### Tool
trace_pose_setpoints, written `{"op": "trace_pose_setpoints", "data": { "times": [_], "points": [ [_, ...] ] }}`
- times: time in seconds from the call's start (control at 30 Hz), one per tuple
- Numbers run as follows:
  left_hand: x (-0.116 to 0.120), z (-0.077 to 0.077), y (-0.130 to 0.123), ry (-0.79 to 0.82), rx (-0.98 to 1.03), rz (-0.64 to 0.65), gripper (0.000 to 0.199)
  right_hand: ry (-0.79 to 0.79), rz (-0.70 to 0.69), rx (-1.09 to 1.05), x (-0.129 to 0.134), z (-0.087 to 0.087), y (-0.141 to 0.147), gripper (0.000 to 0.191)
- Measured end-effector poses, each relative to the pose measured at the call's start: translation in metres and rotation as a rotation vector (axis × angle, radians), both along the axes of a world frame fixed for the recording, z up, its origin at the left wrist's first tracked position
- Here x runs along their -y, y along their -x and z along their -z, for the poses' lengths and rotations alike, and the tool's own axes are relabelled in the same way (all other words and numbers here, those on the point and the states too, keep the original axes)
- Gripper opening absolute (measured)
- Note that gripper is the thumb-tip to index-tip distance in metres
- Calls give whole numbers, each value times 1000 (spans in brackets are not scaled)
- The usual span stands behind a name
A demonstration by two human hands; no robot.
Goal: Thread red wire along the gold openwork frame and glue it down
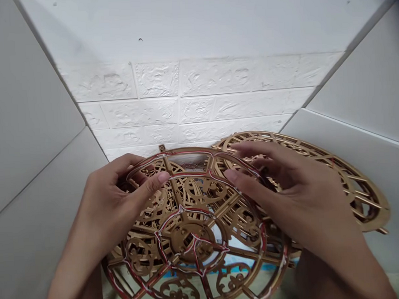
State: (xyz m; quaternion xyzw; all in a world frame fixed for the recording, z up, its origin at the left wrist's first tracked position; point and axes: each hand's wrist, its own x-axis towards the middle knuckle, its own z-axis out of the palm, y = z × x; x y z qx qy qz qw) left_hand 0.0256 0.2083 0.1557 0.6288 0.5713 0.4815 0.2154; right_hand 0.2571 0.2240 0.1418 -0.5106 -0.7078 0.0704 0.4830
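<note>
A round laser-cut wooden panel [189, 229] with filigree scrollwork and gear shapes fills the lower middle of the view, and a thin red-and-white wire [181, 210] runs along its spokes and rims. My left hand [115, 197] is at the panel's near-left upper rim, with thumb and fingers on either side of the wire. My right hand [287, 189] reaches over the upper right of the panel, its thumb and fingers also around the wire. Whether either hand grips the wire is hidden. A second wooden ring panel [360, 191] lies behind, partly under my right hand.
A white brick-textured wall [197, 105] stands behind the panels, with smooth grey side panels [30, 130] to the left and right. A pale surface [397, 282] lies beneath, and a blue strip [224, 268] shows through the wooden panel's openings.
</note>
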Motion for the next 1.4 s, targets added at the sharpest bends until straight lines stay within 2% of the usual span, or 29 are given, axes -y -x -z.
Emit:
{"op": "trace_pose_setpoints", "data": {
  "times": [0.13,0.27,0.37,0.5,0.83,1.1,1.27,1.4],
  "points": [
    [0,3,3,-27,38,-22,23,58,9,-111,2,-1,-1,23],
    [1,4,3,-24,30,-25,23,47,-21,-195,4,-3,-1,19],
    [0,4,2,-13,29,-49,23,55,-53,-189,4,-5,-1,17],
    [-2,4,1,-31,22,-63,23,135,-120,-162,3,-4,-2,25],
    [-1,5,0,-29,13,-63,23,-152,-11,63,2,0,-1,20],
    [-2,6,1,-39,5,-60,25,-209,56,164,3,-3,4,16],
    [-2,6,2,-33,17,-75,24,-218,26,185,3,-4,4,13],
    [-5,4,5,-20,50,-124,25,-331,70,188,4,-2,2,16]
  ]
}}
